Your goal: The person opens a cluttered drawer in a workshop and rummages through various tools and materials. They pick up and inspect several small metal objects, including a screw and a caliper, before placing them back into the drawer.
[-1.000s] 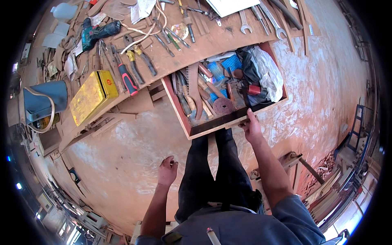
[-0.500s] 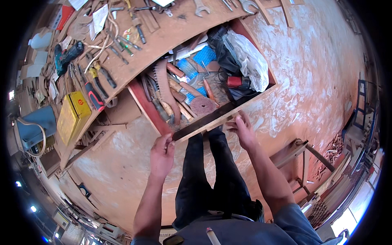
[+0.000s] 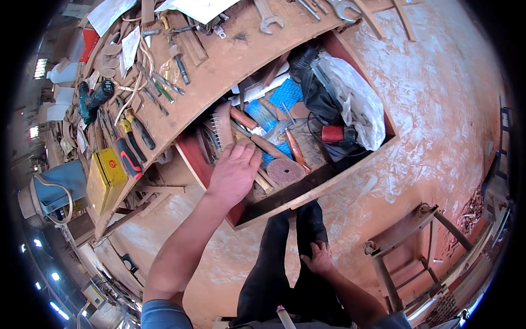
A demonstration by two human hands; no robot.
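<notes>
1. Inside the drawer (image 3: 196, 162): left hand (image 3: 235, 171) moved from front corner to over curved saw (image 3: 223, 123); fingers together, grip hidden, can't tell.
2. Right hand (image 3: 319, 257) now on trousers (image 3: 276, 247), fingers loosely spread; drawer front unheld.

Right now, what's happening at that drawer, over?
Left hand inside open red wooden drawer, grip unclear. Right hand at black trouser leg. Round brownish disc beside left hand, which partly hides curved brown toothed piece.

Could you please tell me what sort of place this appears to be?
It looks like a workshop, perhaps for woodworking: a cordless drill and an open-ended wrench lie on the workbench, and the open drawer holds wooden-handled tools.
</notes>
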